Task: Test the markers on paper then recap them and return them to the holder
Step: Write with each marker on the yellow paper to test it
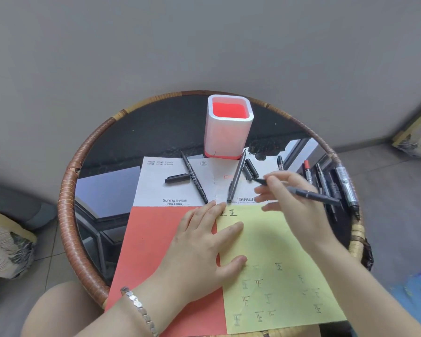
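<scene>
Table: a round table with a woven cane rim (68,188) and a dark, reflective top.
Holder: the white holder (225,137) with a red inside stands upright at the far side of the table, its base touching the far edge of the white printed sheet (156,186). No marker can be seen in it.
Papers: a red sheet (153,239) and a yellow sheet (277,239) lie side by side nearer the person, both overlapping the white sheet's near edge. The yellow one carries two dark written marks (227,212) near its top and several fainter ones lower down.
Left side: the left hand (204,242) lies flat with straight fingers across the seam of the red and yellow sheets, pressing them down. It has nothing in its grip. A metal bracelet (139,307) sits on the wrist.
Right side: the right hand (294,205) has its grip closed round a black marker (311,194), held over the top right of the yellow sheet. The marker's dark front end sticks out past the fingertips towards the loose caps (250,170).
Loose on the white sheet: a thin black marker (193,177), a black cap (178,178) just beside it, and a grey pen (236,177).
Right edge of table: a cluster of markers (326,186) lies behind the right hand, among them one with a red cap (307,166) and a thick one (348,188).
</scene>
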`<state>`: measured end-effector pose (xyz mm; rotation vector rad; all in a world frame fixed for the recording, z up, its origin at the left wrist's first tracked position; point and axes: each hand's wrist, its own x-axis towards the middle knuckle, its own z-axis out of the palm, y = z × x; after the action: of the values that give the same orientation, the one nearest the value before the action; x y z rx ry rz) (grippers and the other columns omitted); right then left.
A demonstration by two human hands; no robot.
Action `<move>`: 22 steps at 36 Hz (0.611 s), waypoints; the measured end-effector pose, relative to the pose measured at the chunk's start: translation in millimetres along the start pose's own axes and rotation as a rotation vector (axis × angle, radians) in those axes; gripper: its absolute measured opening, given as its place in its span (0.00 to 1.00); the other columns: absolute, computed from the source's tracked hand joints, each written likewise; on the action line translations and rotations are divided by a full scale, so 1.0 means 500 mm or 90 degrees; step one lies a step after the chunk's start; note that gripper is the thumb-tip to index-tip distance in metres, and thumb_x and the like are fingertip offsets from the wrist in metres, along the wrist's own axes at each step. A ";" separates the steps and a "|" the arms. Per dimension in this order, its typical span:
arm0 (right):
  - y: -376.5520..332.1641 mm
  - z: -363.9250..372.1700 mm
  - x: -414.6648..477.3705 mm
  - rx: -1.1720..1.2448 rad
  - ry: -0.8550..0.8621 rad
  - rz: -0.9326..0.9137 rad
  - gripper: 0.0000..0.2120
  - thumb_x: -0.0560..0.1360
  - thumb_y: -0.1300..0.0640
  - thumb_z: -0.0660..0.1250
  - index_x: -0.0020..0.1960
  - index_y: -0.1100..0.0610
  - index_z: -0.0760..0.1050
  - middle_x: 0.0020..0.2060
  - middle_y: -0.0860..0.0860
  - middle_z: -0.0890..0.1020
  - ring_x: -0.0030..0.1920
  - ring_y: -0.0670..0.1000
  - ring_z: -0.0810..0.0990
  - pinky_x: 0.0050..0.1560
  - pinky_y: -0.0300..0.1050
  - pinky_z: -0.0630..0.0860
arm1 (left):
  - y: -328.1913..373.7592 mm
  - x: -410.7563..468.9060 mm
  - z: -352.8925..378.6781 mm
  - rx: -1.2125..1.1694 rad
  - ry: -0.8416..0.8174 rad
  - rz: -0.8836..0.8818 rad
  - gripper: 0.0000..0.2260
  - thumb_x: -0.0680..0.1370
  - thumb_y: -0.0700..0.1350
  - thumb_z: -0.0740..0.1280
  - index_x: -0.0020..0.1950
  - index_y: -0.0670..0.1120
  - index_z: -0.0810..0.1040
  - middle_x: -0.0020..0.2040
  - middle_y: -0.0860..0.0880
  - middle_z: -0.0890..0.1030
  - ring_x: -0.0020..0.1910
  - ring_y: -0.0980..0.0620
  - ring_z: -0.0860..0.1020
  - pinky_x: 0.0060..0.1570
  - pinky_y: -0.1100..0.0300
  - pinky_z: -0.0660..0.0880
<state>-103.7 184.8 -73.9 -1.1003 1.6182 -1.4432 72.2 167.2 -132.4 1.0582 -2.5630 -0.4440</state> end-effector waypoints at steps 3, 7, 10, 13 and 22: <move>0.013 0.022 -0.008 0.012 -0.003 0.040 0.05 0.75 0.59 0.65 0.42 0.58 0.75 0.35 0.56 0.82 0.33 0.47 0.82 0.32 0.39 0.79 | 0.001 0.001 -0.001 0.002 -0.001 0.000 0.22 0.69 0.63 0.60 0.58 0.57 0.77 0.65 0.45 0.75 0.65 0.47 0.69 0.63 0.54 0.58; 0.025 0.044 -0.008 0.004 0.090 0.059 0.12 0.72 0.55 0.70 0.35 0.61 0.73 0.25 0.53 0.78 0.23 0.47 0.75 0.25 0.36 0.73 | 0.002 0.002 -0.001 0.002 0.002 0.002 0.22 0.68 0.63 0.60 0.57 0.56 0.78 0.64 0.45 0.75 0.65 0.47 0.68 0.62 0.54 0.58; 0.041 0.055 0.001 -0.044 0.146 0.052 0.18 0.71 0.54 0.71 0.29 0.59 0.67 0.18 0.51 0.74 0.19 0.48 0.71 0.23 0.37 0.69 | 0.002 0.002 -0.001 0.001 0.002 0.002 0.22 0.68 0.63 0.60 0.57 0.56 0.78 0.64 0.45 0.75 0.65 0.47 0.67 0.62 0.54 0.58; 0.057 0.062 0.007 -0.098 0.170 0.042 0.17 0.71 0.58 0.68 0.28 0.59 0.65 0.19 0.54 0.72 0.17 0.47 0.69 0.23 0.36 0.66 | 0.002 0.002 0.000 0.001 0.002 -0.001 0.22 0.68 0.63 0.60 0.57 0.56 0.78 0.64 0.45 0.75 0.65 0.47 0.68 0.62 0.53 0.59; 0.075 0.062 0.008 -0.129 0.214 -0.008 0.14 0.68 0.65 0.65 0.28 0.66 0.63 0.23 0.60 0.69 0.24 0.51 0.67 0.25 0.37 0.62 | 0.001 0.002 0.001 -0.002 0.002 -0.001 0.22 0.68 0.63 0.60 0.58 0.56 0.78 0.64 0.45 0.74 0.65 0.48 0.65 0.63 0.53 0.58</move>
<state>-82.7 169.4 -115.0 -1.0182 2.0327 -1.5619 70.9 166.8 -132.2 1.0592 -2.5573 -0.4463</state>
